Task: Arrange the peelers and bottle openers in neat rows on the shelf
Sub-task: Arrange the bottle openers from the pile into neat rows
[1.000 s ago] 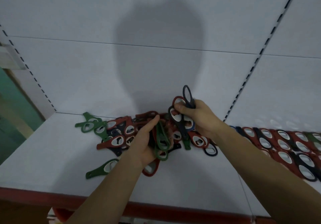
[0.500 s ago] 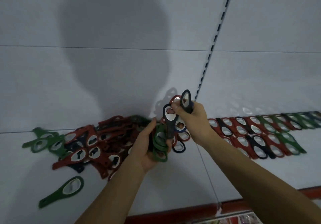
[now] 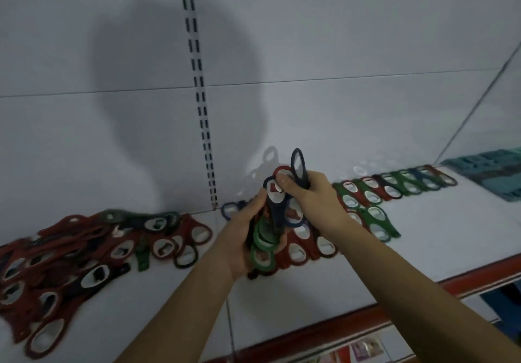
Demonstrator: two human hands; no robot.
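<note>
head view: left grip holds green openers, right grip pinches a dark opener.

Your left hand and right hand are bare — both forearms likewise uncovered and slender, skin showing unbroken from wrist to the frame's lower edge.

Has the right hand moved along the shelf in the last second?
Yes, rightward: the right hand was left of the slotted wall strip, and is now right of it, nearer the neat row of bottle openers.
</note>
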